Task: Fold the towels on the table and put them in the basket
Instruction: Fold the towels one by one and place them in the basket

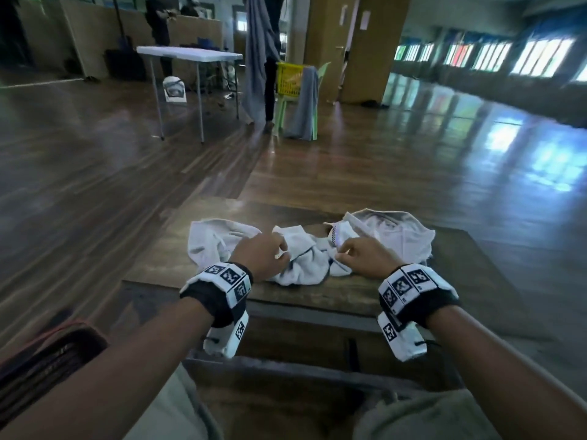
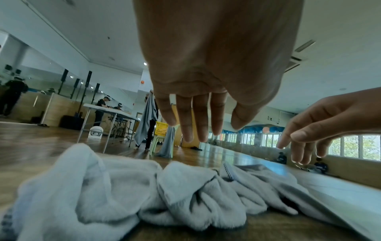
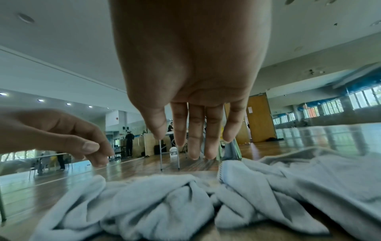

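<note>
The towels (image 1: 305,249) are seen crumpled in a loose heap on the wooden desk (image 1: 460,274), spread along a line that runs from the left edge toward the far right corner. None has been folded yet, and no basket belonging to this desk is shown beside it; only a yellow basket (image 1: 287,79) is made out far off across the floor, on a pale green chair (image 1: 286,106).

The left hand (image 1: 260,255) is held just above the middle of the heap, its fingers relaxed and slightly spread, with nothing gripped; this is confirmed in the left wrist view, where the fingertips (image 2: 188,137) hang clear of the cloth. The right hand (image 1: 365,257) is poised over the right part of the heap, fingers loosely curved and apart, and nothing is held there either; in the right wrist view a gap is left between its fingertips (image 3: 193,154) and the fabric.

The heap lies directly ahead of and below both hands, its long axis crosswise to the forearms, so each end is nearer one hand. It is judged that a single towel must first be picked out and drawn flat.

A woven border stripe (image 3: 221,172) is noticed on one towel edge. Black-and-white coded markers are worn on both wristbands (image 1: 403,285); no readable writing or brand is found.
</note>
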A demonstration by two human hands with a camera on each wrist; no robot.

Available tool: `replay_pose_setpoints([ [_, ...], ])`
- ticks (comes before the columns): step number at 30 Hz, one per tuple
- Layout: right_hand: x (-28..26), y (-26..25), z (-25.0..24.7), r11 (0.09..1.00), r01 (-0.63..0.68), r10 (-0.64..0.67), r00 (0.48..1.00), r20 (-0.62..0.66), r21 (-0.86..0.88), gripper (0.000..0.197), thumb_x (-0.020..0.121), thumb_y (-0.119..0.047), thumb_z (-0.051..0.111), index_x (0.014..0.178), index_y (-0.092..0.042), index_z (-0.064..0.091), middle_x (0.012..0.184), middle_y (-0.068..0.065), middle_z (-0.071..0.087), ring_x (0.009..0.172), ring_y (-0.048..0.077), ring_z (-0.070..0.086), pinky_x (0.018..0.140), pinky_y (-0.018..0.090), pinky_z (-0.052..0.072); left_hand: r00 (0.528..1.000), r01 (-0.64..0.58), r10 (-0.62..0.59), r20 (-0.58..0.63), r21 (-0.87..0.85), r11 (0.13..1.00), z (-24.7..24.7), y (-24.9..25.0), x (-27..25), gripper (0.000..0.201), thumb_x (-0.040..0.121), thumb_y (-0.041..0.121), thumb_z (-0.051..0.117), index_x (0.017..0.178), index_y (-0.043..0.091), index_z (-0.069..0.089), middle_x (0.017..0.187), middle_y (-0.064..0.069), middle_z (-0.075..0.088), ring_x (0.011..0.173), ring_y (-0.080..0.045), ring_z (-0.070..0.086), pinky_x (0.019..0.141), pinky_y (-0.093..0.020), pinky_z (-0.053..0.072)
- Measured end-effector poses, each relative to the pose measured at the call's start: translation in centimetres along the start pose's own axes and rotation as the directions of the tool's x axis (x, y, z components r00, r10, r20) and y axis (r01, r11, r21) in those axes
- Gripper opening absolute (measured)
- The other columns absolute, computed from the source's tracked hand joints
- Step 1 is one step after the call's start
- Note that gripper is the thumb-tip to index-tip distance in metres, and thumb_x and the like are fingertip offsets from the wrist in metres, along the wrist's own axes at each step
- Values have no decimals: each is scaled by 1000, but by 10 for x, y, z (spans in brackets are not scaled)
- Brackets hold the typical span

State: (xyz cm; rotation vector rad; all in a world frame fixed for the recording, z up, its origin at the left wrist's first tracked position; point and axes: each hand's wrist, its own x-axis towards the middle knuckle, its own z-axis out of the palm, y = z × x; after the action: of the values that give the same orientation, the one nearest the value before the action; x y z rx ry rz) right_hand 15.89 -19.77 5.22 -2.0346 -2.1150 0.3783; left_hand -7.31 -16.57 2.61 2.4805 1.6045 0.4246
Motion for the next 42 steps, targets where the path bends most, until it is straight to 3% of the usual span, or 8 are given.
replay_pose_setpoints([
  [3,15,15,24,1000,-14,14,1000,16,5,24,89,-33,55,102,-18,68,102,2,69,101,18,61,82,28,44,999,-33,32,12,106,994,30,-6,18,31,88,38,50,116,25,58,120,0,61,110,-21,56,91,-36,39],
  [9,62,26,75,992,100,-100,995,-4,-76,28,87,-32,54,113,-23,62,118,-3,62,116,18,52,98,40,36,991,-31,-4,133,265,964,75,-36,46,32,85,36,52,115,25,57,120,1,58,113,-23,51,95,-40,33],
  [19,115,-2,106,895,332,-375,921,-101,-297,37,87,-34,54,124,-30,55,125,-3,54,122,21,41,100,39,25,983,-124,134,-122,88,988,87,-53,69,29,87,32,43,76,14,63,74,-10,68,63,-32,62,57,-32,38],
  [22,118,-8,101,903,321,-374,914,-158,-285,27,89,-36,51,112,-27,63,115,0,57,115,23,43,95,40,26,936,-203,182,-301,-40,978,71,-49,68,21,88,29,47,79,17,62,73,-3,68,65,-28,62,61,-33,42],
  [27,111,-7,65,960,275,-276,918,-285,-46,18,89,-36,53,97,-25,65,105,-6,62,109,17,45,90,35,19,906,-274,267,-330,24,961,30,-43,75,27,89,36,40,91,22,64,88,6,70,81,-18,63,82,-33,32],
  [33,92,-10,-9,955,287,-294,895,-335,-72,12,89,-41,52,90,-35,61,99,-3,58,106,14,44,82,31,11,864,-328,425,-269,340,881,-27,-22,75,5,81,17,59,84,21,62,82,2,67,78,-22,62,80,-34,23],
  [36,76,-23,-55,948,308,-314,848,-427,-85,11,89,-38,53,92,-33,63,94,-4,58,100,13,45,75,27,9,862,-282,345,-372,214,935,-66,5,69,22,89,27,37,89,21,58,82,4,64,79,-22,59,79,-31,19],
  [42,40,-52,-141,914,399,-363,739,-568,-65,8,88,-28,56,87,-35,61,77,-21,55,83,3,44,78,32,16,777,-369,287,-560,-37,929,-138,42,66,8,91,31,45,86,30,51,63,16,50,60,-15,53,77,-30,27],
])
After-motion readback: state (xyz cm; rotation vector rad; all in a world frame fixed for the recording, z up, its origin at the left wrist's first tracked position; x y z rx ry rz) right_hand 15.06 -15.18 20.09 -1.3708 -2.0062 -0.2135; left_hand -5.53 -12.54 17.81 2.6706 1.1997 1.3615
